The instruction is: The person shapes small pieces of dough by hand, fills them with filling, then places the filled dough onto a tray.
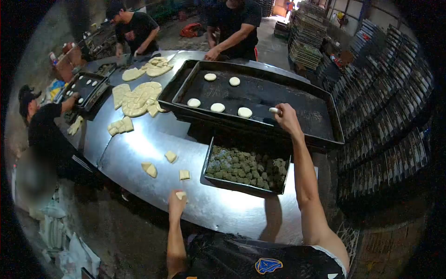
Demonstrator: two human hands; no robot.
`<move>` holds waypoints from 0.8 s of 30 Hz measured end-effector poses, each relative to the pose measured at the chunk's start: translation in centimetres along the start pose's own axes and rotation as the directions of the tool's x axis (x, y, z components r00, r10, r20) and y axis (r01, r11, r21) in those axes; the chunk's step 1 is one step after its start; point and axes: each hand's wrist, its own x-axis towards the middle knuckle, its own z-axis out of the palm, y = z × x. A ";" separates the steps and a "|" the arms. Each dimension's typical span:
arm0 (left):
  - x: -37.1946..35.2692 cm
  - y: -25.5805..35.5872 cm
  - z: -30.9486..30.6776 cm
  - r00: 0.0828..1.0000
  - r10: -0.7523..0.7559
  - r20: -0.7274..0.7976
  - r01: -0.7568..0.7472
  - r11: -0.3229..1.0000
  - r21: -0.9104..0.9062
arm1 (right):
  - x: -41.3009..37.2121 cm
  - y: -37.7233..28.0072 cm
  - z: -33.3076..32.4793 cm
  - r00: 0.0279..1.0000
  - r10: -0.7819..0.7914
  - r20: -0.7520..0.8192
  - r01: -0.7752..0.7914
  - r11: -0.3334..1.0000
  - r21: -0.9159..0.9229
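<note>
My right hand [288,119] reaches over the large black baking tray [297,97] and pinches a pale dough round [274,110] at its edge, just above the tray's surface. Several flat dough rounds [217,108] lie in that tray. Low over the metal table [139,135], my left hand [175,205] is closed on a small dough piece [181,195]. Three loose dough pieces [149,169] rest on the metal just beyond it. Between my arms stands a metal box [241,184] of greenish-brown filling balls [246,168].
Larger dough slabs [139,98], partly cut, lie farther back on the table. Across it stand two people [237,28] in dark shirts. At the left, another person [46,116] reaches to a smaller tray [88,88] with dough rounds. Stacked trays [385,116] line the right side.
</note>
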 end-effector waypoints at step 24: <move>-7.2 7.0 5.7 0.812 0.021 0.583 0.436 0.642 -0.631 | -22.7 -6.8 2.6 0.959 -0.240 0.153 0.206 0.957 0.205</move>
